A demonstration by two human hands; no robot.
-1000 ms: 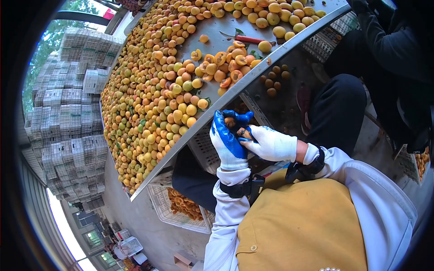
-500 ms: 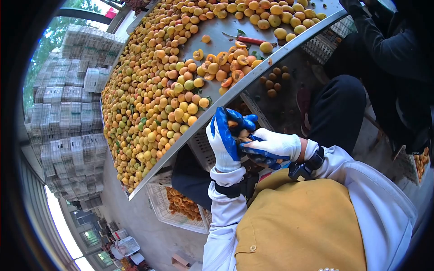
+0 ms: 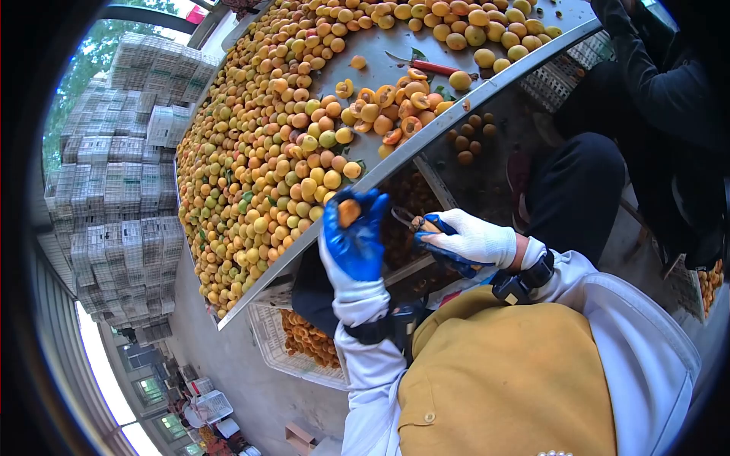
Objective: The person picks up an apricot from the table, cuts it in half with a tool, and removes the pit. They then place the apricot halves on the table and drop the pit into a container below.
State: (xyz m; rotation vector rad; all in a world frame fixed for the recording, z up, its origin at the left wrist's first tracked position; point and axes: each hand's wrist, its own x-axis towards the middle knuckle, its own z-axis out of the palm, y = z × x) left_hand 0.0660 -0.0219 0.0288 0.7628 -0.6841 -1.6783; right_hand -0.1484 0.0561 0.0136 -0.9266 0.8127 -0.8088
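My left hand, in a white glove with a blue coated palm, is turned palm up near the table edge. An orange apricot piece rests against its fingers. My right hand, gloved alike, is closed round a small hand tool with a pale handle and a thin, curved metal tip pointing left. The two hands are apart. Below them, partly hidden by my hands, is a crate with dark orange contents. Cut apricots lie in a heap on the metal table.
Many whole apricots cover the table. A red-handled knife lies beside the cut ones. Under the table a white crate holds orange pieces. Crates are stacked at left. Another person sits at right.
My hands were together around the fruit. My left hand has moved left, away from the right, and turned palm up with the apricot piece. My right hand keeps the tool.
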